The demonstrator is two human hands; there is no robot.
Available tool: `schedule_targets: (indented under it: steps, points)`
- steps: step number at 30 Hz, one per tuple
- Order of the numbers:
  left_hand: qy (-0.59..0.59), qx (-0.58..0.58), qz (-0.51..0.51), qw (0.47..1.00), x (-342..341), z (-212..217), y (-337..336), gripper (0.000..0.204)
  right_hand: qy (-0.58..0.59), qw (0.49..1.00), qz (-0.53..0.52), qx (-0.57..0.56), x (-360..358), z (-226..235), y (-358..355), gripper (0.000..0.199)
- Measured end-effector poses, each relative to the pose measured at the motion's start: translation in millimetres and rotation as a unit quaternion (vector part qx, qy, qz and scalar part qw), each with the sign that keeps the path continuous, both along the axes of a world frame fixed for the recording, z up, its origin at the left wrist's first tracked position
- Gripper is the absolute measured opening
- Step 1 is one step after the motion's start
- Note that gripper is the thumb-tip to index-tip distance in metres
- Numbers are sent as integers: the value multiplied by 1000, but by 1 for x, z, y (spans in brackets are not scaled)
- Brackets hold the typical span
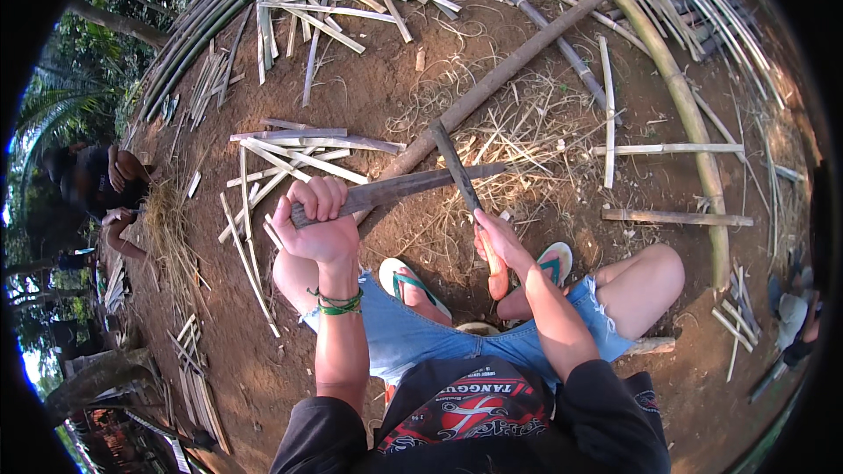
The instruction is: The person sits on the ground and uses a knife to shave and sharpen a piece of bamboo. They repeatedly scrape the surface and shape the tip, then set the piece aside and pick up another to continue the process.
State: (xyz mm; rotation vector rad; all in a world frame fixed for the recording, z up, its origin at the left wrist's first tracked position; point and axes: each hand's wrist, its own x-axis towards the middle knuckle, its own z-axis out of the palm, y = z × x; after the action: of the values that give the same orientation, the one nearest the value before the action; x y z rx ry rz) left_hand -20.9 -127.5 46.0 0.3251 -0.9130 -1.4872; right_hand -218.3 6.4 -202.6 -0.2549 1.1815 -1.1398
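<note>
A flat, dark grey-brown strip (395,190), which looks like split bamboo, is clasped in my left hand (320,219), fingers wrapped round its wide end. It points right and slightly away from me, tapering at the far end. My right hand (500,241) grips a long knife (454,162) by its orange-brown wooden handle (497,279). The dark blade slants up and left, crossing the strip near its thin end. Whether blade and strip touch there, I cannot tell.
Beyond my hands a brown pole (492,88) lies diagonally over curly shavings (536,136). Pale bamboo slats (290,158) are scattered at left; a long yellowish bamboo pole (680,96) curves along the right. Another person (97,180) sits at far left. My sandalled feet (413,285) rest close below.
</note>
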Motion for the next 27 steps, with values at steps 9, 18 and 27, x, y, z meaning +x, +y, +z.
schedule_targets:
  steps: [9,18,27]
  points:
    - [3,28,21,999,1,3,1,38,18,1000,-14,-4,8,-2,3,52]
    - [22,21,20,999,0,2,5,38,-3,999,-37,35,9,7,-4,53]
    - [32,26,19,999,-7,2,4,38,-13,998,-47,49,7,0,-6,55]
